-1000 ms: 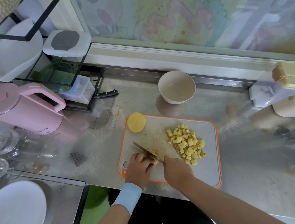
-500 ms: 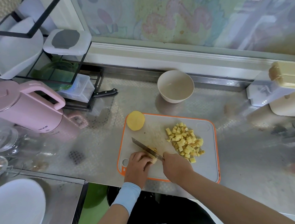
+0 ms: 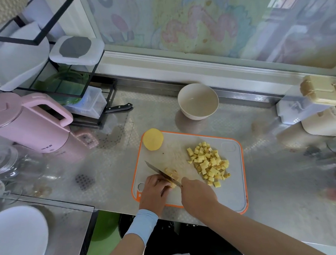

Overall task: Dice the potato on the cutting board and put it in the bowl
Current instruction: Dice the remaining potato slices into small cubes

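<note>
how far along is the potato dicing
Done: a pile of diced cubes lies on the cutting board. In hand: the right hand holds the knife across strips the left hand steadies. Left: the potato half is uncut and the bowl empty.

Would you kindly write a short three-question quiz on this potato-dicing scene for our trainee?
1. True or false: the dice are already in the bowl.
2. The right hand grips: A) the knife B) the bowl C) nothing.
3. What does the left hand hold down on the board?

Key
1. False: they lie piled on the board, and the bowl looks empty.
2. A
3. The potato piece being cut by the knife.
</note>
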A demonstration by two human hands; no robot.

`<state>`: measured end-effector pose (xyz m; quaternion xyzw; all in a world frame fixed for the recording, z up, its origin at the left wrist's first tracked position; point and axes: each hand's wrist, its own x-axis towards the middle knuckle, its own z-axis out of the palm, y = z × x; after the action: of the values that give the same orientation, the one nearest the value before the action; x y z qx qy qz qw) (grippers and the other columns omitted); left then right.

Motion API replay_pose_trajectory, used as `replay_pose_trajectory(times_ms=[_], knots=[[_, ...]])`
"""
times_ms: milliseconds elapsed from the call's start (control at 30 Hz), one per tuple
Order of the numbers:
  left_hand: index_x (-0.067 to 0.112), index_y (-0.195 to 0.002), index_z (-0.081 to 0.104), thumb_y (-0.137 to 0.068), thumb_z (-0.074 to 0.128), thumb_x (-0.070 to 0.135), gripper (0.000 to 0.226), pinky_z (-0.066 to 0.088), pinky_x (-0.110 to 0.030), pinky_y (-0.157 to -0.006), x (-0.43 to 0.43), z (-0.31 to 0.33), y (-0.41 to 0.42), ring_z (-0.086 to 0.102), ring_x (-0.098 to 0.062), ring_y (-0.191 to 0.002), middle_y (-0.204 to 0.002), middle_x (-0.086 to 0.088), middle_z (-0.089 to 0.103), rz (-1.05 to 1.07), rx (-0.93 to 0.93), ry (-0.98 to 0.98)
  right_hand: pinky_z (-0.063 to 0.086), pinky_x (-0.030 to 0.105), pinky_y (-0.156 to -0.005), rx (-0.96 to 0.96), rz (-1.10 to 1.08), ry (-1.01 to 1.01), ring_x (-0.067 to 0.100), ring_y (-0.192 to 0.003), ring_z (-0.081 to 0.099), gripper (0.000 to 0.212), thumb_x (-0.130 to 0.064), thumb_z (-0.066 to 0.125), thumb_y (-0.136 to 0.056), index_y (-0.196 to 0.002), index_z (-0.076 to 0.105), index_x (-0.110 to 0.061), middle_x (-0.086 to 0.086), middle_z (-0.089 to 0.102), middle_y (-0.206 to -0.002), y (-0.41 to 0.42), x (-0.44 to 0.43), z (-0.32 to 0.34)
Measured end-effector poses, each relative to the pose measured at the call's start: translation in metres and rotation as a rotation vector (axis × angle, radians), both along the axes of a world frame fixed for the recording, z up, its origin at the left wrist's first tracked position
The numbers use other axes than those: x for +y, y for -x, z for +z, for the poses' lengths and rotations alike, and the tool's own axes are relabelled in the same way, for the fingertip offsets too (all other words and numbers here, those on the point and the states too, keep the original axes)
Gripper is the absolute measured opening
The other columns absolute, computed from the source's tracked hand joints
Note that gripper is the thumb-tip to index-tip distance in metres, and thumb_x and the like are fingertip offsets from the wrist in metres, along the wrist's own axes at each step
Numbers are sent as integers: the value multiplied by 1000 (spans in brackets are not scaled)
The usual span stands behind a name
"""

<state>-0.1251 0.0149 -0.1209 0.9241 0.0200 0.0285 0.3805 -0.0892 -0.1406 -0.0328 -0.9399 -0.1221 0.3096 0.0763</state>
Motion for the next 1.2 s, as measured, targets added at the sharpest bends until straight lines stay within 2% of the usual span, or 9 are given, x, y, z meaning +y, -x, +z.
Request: replay_pose_trajectory(times_ms=[200,367,533,800,900,1000,1067,1133,1200], knots=[[19,-82,73,-74,76,14,10,36,-13,-88,0,-4,1,49,-14,-100,-97,7,59,14,13,50,30,28,-47,43,-2,3,22,-68,49,12,-9,45,-91,-94,40,-20,-3,43,-73,-5,3,-5],[18,-84,72,-76,74,16,8,32,-8,-89,0,-4,2,48,-11,-101,-98,8,58,17,10,61,29,29,-47,73,-18,-27,23,-70,49,11,-11,43,-92,-91,37,-20,-4,41,-71,-7,4,-19],[17,-85,73,-75,78,10,13,34,-10,-90,1,-4,1,49,-12,-102,-99,8,57,-2,-7,68,37,32,-57,94,-66,-60,26,-79,59,9,-18,40,-98,-100,49,-19,7,64,-95,-4,2,-27],[13,-86,72,-79,69,19,9,30,-7,-90,4,-8,11,49,-12,-94,-95,2,60,46,-13,30,39,32,-62,97,-56,-59,27,-83,61,11,-20,39,-99,-88,38,-23,6,64,-95,-7,1,-25],[14,-80,73,-76,72,14,4,28,-4,-87,3,-7,9,49,-11,-92,-91,3,60,76,21,29,40,31,-63,90,-39,-43,27,-81,60,11,-16,42,-97,-89,39,-23,6,61,-92,-5,2,-27],[13,-78,73,-73,78,7,9,29,-2,-85,2,-6,6,48,-9,-91,-88,2,61,72,47,32,44,33,-61,49,47,-17,23,-72,51,13,-13,41,-96,-88,38,-24,-2,44,-78,-6,3,-25],[13,-79,75,-72,79,6,11,29,-1,-85,2,-6,6,48,-8,-90,-88,1,62,72,51,32,37,29,-53,7,43,-35,20,-66,44,10,-14,41,-97,-91,41,-22,-6,35,-69,-7,4,-20],[13,-81,76,-72,80,5,13,30,0,-86,2,-5,7,48,-7,-90,-89,1,63,86,45,39,25,26,-46,-32,31,-47,20,-65,44,7,-17,42,-99,-94,43,-22,-6,35,-66,-5,5,-13],[13,-81,76,-72,80,5,13,30,0,-86,2,-5,7,48,-6,-90,-88,1,63,100,40,45,22,25,-45,-54,50,-45,20,-66,46,9,-17,42,-99,-93,39,-23,-7,35,-66,0,6,-8]])
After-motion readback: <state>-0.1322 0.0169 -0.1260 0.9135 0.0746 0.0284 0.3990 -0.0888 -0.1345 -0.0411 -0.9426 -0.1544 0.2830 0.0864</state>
